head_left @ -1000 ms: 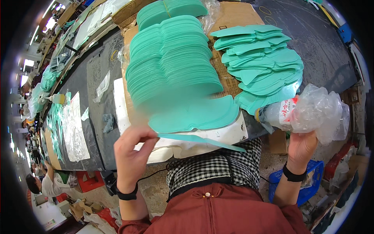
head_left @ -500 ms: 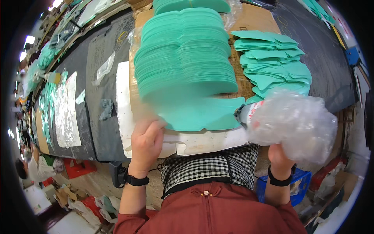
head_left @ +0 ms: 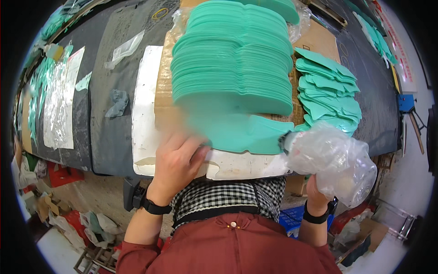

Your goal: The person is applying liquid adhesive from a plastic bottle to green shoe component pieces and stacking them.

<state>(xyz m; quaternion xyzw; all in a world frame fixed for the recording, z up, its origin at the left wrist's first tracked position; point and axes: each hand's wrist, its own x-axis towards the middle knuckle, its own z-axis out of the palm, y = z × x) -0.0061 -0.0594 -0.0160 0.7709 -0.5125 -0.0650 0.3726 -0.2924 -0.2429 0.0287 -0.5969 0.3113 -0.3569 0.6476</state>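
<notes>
My left hand (head_left: pixel 177 157) is closed at the near left end of a flat, mint-green shaped foam sheet (head_left: pixel 258 137), thumb and fingers pinching its edge. A blurred patch hides part of the sheet and the fingertips. My right hand (head_left: pixel 317 194) is wrapped around a tool bundled in clear, crumpled plastic (head_left: pixel 337 157). The tool's dark tip (head_left: pixel 286 142) meets the right end of the sheet. Just beyond stands a thick stack of identical green sheets (head_left: pixel 232 55), standing close together. To its right lies a looser, fanned pile of green pieces (head_left: pixel 328 89).
A white foam board (head_left: pixel 148 100) and brown cardboard (head_left: pixel 165 82) lie under the work. The dark table (head_left: pixel 112 55) holds plastic scraps (head_left: pixel 127 48) and a rubber band (head_left: pixel 159 13). At left lies a shiny plastic-covered sheet (head_left: pixel 61 105). Below the table sits a blue crate (head_left: pixel 292 217).
My view has shifted, so the stack sits higher and further right. My right hand has tilted the plastic-wrapped tool downward at its back end; the left hand still holds the sheet's edge.
</notes>
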